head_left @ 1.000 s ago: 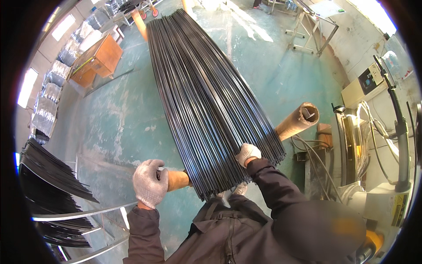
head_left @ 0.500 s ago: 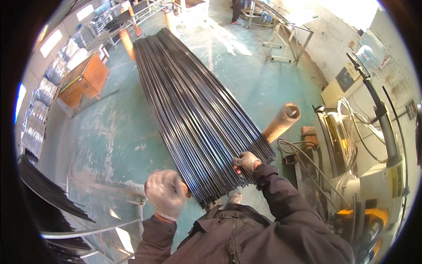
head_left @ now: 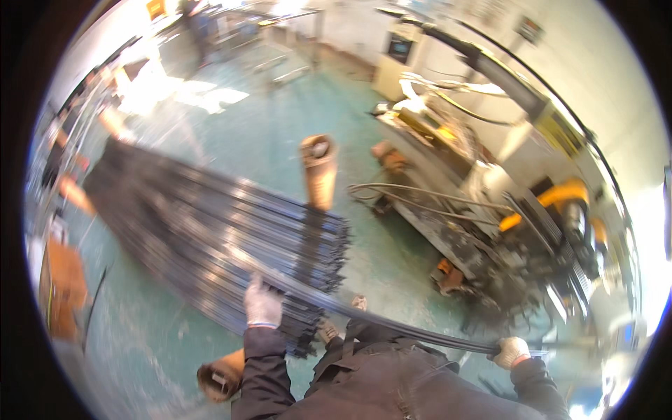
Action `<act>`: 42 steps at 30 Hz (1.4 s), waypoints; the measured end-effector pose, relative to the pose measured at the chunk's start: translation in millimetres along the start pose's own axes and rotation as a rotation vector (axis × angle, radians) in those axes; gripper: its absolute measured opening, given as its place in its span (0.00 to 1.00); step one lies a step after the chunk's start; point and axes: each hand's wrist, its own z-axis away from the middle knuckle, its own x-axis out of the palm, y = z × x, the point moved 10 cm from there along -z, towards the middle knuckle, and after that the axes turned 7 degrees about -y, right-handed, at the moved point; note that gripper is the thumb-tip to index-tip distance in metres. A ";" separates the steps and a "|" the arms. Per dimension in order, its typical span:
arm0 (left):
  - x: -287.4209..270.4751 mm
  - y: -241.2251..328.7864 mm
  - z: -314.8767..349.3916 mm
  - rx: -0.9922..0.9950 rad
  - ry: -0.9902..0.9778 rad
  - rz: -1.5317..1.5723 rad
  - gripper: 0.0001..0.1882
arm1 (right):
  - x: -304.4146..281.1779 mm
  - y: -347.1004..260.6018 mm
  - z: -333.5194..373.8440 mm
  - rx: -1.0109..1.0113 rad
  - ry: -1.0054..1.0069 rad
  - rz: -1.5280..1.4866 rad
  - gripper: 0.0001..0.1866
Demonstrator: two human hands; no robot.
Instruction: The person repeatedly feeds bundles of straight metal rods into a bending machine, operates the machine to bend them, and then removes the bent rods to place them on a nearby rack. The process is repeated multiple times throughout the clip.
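A broad layer of long black metal bars (head_left: 175,231) stretches from the far left toward my feet. Several of these bars, a thin bundle (head_left: 392,323), are lifted and run across my front to the right, bending slightly. My right hand (head_left: 511,352), in a pale work glove, is closed round the bundle near its right end. Gloved alike, my left hand (head_left: 263,304) grips the bundle farther back, above the layer; its fingers are partly hidden and blurred. Beyond the left hand, motion blur hides where the lifted bars end.
Brown tubes stick out from under the layer, one upright tube (head_left: 320,175) beyond it and another (head_left: 218,381) near my left elbow. A machine with an orange part (head_left: 563,192) and loose cables (head_left: 434,206) stands at right. At left is a wooden cabinet (head_left: 64,283); a person (head_left: 196,31) stands far off.
The view has swung to the right. My right hand has moved from the layer's near end out to the right with several bars. My left hand, free before, has come onto the bars.
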 end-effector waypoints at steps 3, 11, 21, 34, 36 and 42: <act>50.7 -34.9 -7.7 -0.089 -0.020 0.144 0.15 | 16.4 -8.2 12.2 0.107 0.195 -0.120 0.19; 231.5 -83.2 36.7 -0.117 -0.299 -0.074 0.09 | -31.7 104.4 3.7 -0.001 0.833 -0.169 0.03; 547.8 -72.6 44.6 0.018 -0.813 -0.086 0.18 | 108.4 416.8 22.0 1.031 1.695 -1.553 0.23; 692.8 -227.9 -53.3 -0.110 -1.036 -0.383 0.24 | -60.4 332.4 -69.1 -0.286 1.579 -2.821 0.12; 692.6 -233.0 -90.1 -0.062 -0.981 -0.367 0.22 | -78.2 333.2 -75.3 -0.221 1.648 -2.750 0.12; 684.2 -281.7 -178.0 -0.177 -0.782 -0.511 0.18 | -120.1 337.4 -102.8 0.186 1.786 -2.638 0.18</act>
